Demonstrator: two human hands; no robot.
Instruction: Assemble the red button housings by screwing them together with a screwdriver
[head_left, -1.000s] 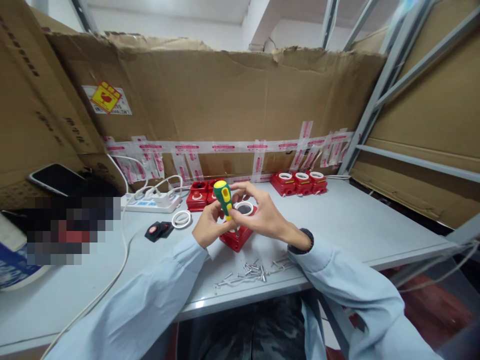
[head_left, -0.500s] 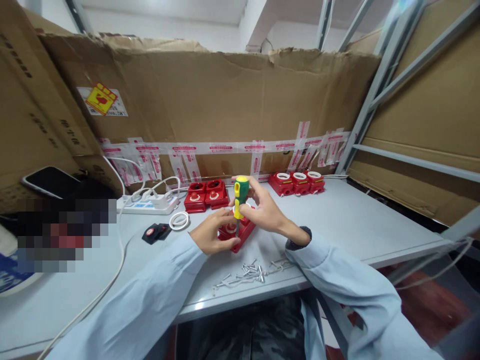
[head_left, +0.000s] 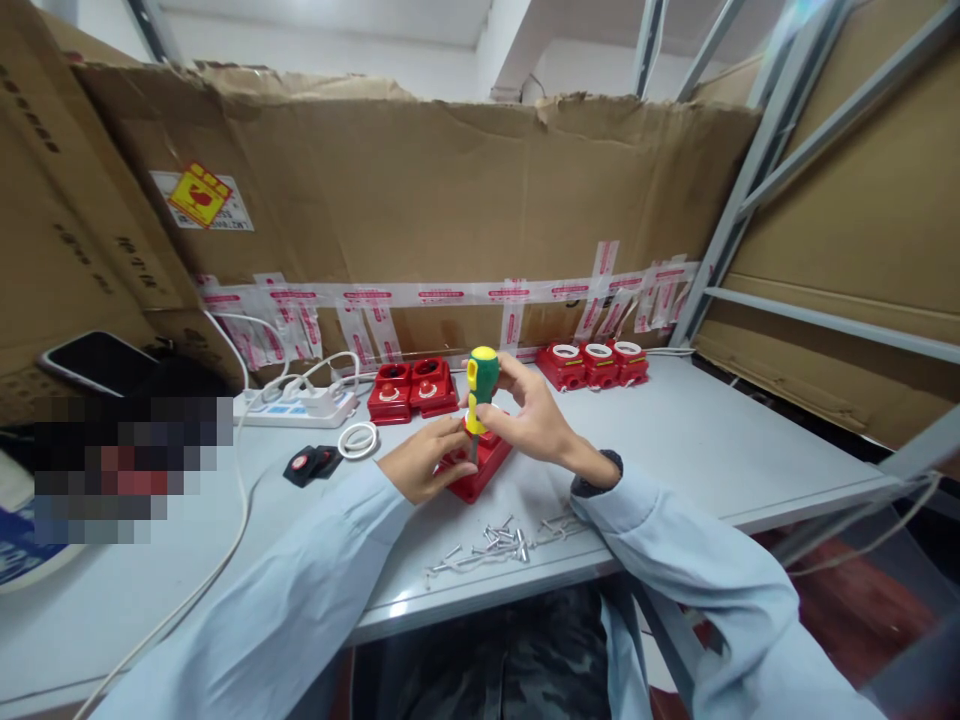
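Observation:
My right hand (head_left: pixel 538 412) is wrapped round the handle of a green and yellow screwdriver (head_left: pixel 484 380), which stands nearly upright with its shaft pointing down. Under it, a red plastic housing (head_left: pixel 484 472) with a white ring lies on the table. My left hand (head_left: pixel 424 462) is closed over the left side of this housing, thumb and fingers close about the screwdriver's shaft. My fingers hide the screwdriver's tip and part of the housing. In front of the housing lie several loose screws (head_left: pixel 499 540).
Two red housings (head_left: pixel 411 392) stand at the back, left of my hands; three with white rings (head_left: pixel 598 366) stand at back right. White rings (head_left: pixel 358 440), black square parts (head_left: pixel 309 464) and a power strip (head_left: pixel 300 408) lie left. A cardboard wall (head_left: pixel 450 190) closes off the back.
My left thumb has drawn up and inward from the housing's front edge toward the screwdriver's shaft. The screwdriver has shifted only slightly; my right hand keeps its grip.

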